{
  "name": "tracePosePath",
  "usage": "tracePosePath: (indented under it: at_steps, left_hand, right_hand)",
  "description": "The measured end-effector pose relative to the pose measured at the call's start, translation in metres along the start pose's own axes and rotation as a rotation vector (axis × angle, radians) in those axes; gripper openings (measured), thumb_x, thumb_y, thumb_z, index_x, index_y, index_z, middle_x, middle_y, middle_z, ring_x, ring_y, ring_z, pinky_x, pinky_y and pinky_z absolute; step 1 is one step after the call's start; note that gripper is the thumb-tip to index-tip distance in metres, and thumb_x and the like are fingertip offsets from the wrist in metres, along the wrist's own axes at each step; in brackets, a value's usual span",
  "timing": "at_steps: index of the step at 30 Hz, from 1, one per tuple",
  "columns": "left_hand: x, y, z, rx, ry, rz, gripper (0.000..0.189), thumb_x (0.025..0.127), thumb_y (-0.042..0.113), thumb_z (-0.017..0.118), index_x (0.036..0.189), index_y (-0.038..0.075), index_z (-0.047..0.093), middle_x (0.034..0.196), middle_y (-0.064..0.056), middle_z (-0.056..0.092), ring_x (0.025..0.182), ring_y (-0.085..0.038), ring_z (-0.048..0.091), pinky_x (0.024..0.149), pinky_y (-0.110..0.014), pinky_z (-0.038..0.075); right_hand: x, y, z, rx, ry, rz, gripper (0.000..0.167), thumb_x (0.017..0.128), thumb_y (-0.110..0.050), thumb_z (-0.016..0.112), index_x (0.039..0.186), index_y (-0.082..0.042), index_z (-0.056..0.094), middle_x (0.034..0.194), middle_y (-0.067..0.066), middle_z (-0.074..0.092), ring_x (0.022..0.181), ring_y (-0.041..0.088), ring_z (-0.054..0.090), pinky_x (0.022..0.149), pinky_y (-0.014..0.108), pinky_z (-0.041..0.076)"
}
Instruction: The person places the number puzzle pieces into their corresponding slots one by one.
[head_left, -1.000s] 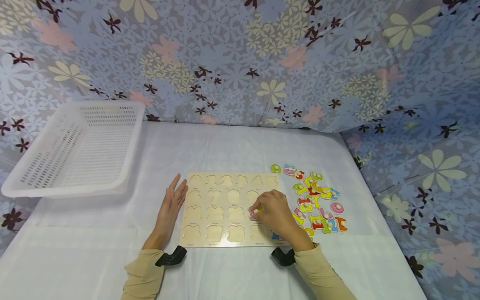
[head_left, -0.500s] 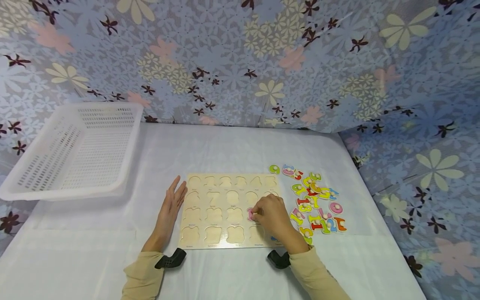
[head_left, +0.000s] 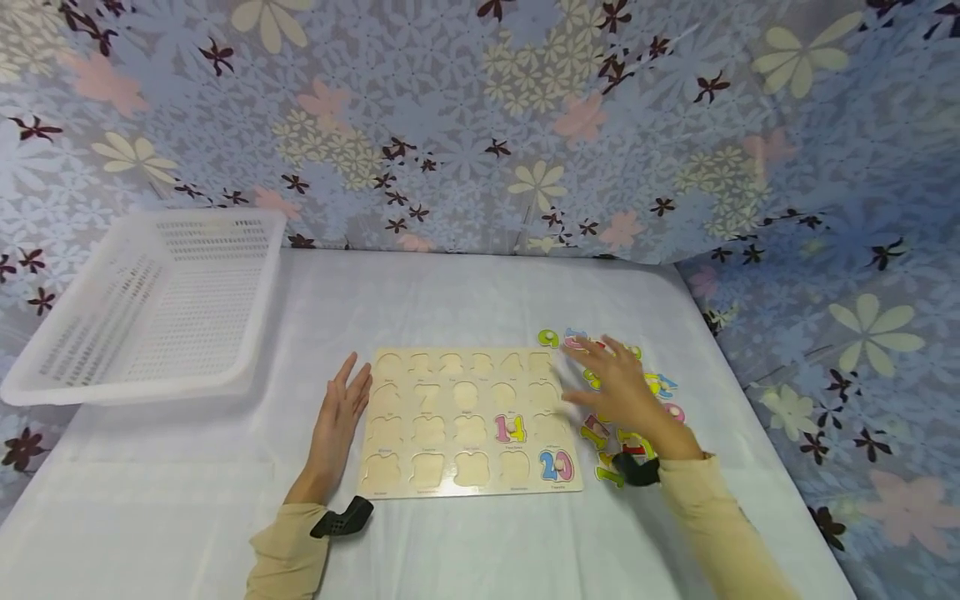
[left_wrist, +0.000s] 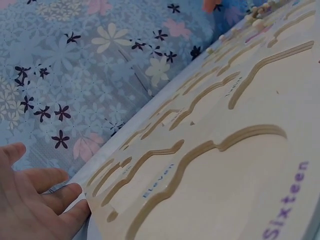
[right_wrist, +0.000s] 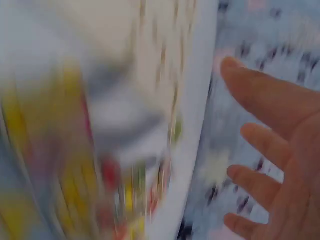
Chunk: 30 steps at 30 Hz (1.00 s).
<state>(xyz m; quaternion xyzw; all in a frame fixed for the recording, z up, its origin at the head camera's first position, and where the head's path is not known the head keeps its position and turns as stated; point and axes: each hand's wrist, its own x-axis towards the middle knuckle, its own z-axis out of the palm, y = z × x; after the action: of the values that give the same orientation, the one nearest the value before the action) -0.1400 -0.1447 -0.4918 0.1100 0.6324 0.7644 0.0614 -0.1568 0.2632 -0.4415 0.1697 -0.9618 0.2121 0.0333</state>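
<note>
A wooden number puzzle board [head_left: 450, 450] lies on the table, with number-shaped recesses and printed words beneath them. In it sit a pink-and-yellow 14 piece [head_left: 511, 429] and a blue-and-pink 20 piece [head_left: 557, 467]. My left hand [head_left: 337, 425] rests with straight fingers at the board's left edge; the left wrist view shows its fingertips [left_wrist: 75, 192] at that edge. To the right, my right hand [head_left: 630, 400] hovers over the loose number pieces [head_left: 636, 444], fingers spread and holding nothing. It hides part of the pile, and pieces are blurred in the right wrist view.
A white plastic basket [head_left: 251, 342] stands at the back left. A green number piece [head_left: 548, 338] lies just beyond the board's far right corner. White cloth [head_left: 450, 550] covers the table, and a flowered curtain [head_left: 450, 125] hangs behind and to the right.
My right hand has let go of the pink-and-yellow 14 piece, which now lies in its recess, and has moved right over the loose pieces. The left hand has stayed at the board's edge.
</note>
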Motion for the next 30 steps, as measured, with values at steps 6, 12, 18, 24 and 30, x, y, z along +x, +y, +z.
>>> tracePosePath:
  at_steps: [6,12,18,24,30]
  left_hand:
    - [0.000,0.001,-0.004,-0.009,-0.006,0.003,0.055,0.105,0.043,0.007,0.157,0.023,0.007,0.159,-0.018,0.010,0.146,-0.027,0.009,0.117,-0.043,0.007]
    - [0.001,-0.001,-0.005,-0.032,0.006,0.006,0.057,0.105,0.042,0.008,0.157,0.018,0.006,0.158,-0.020,0.011,0.146,-0.028,0.011,0.117,-0.044,0.006]
    - [0.003,-0.001,0.000,-0.017,0.000,0.001,0.056,0.105,0.043,0.009,0.157,0.022,0.008,0.159,-0.017,0.012,0.146,-0.025,0.012,0.117,-0.043,0.007]
    - [0.003,0.001,0.000,-0.006,-0.003,0.010,0.056,0.105,0.043,0.008,0.157,0.022,0.008,0.159,-0.017,0.011,0.146,-0.025,0.011,0.117,-0.043,0.007]
    - [0.004,0.002,-0.003,-0.005,-0.012,0.020,0.056,0.105,0.043,0.009,0.157,0.020,0.006,0.159,-0.018,0.011,0.146,-0.027,0.011,0.117,-0.043,0.006]
  right_hand:
    - [0.036,0.041,-0.015,-0.165,-0.094,0.191,0.065,0.086,-0.040,0.072,0.137,-0.004,0.054,0.141,0.024,0.045,0.131,0.053,0.027,0.100,0.076,0.009]
    - [0.072,0.041,0.006,-0.261,-0.063,0.329,0.051,0.084,-0.051,0.071,0.090,0.000,0.072,0.093,0.019,0.065,0.104,0.045,0.049,0.098,0.071,0.019]
    - [0.087,0.038,0.010,-0.252,-0.103,0.396,0.036,0.086,-0.036,0.074,0.092,-0.001,0.068,0.094,0.019,0.065,0.101,0.044,0.051,0.098,0.068,0.022]
    - [0.094,0.034,0.004,-0.165,-0.150,0.440,0.035,0.086,-0.028,0.073,0.103,0.002,0.067,0.108,0.023,0.061,0.110,0.047,0.045,0.097,0.067,0.023]
    - [0.094,0.030,0.004,-0.160,-0.092,0.418,0.026,0.085,-0.022,0.073,0.095,0.002,0.068,0.103,0.021,0.062,0.105,0.044,0.049,0.095,0.064,0.028]
